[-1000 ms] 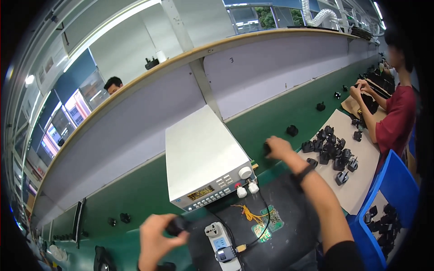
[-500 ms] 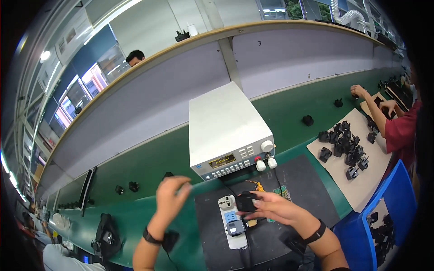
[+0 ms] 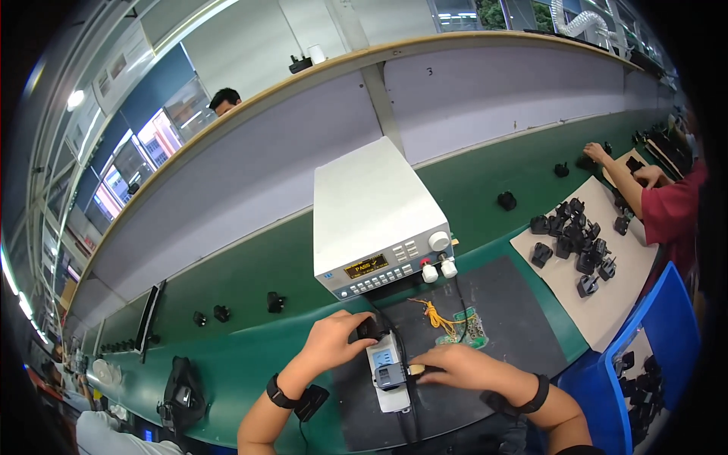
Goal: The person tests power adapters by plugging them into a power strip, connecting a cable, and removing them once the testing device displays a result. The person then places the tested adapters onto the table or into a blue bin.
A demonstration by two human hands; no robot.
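My left hand grips a black plug adapter at the far end of a white power strip, over its upper socket. Whether the pins are fully in is hidden. A grey-blue plug-in block sits in the strip's nearer part. Beside that block, my right hand has its fingers closed around a small plug with a yellow end. Behind the strip stands a white bench tester with a lit display, knob and two white plugs in its front.
A green circuit board and yellow cord lie on the black mat. Several black adapters cover cardboard at right, by a blue bin. A co-worker's arm reaches in at far right. A black pouch lies left.
The black adapter has passed from my right hand to my left and moved onto the strip's far end. My right hand has come down to the yellow-ended plug.
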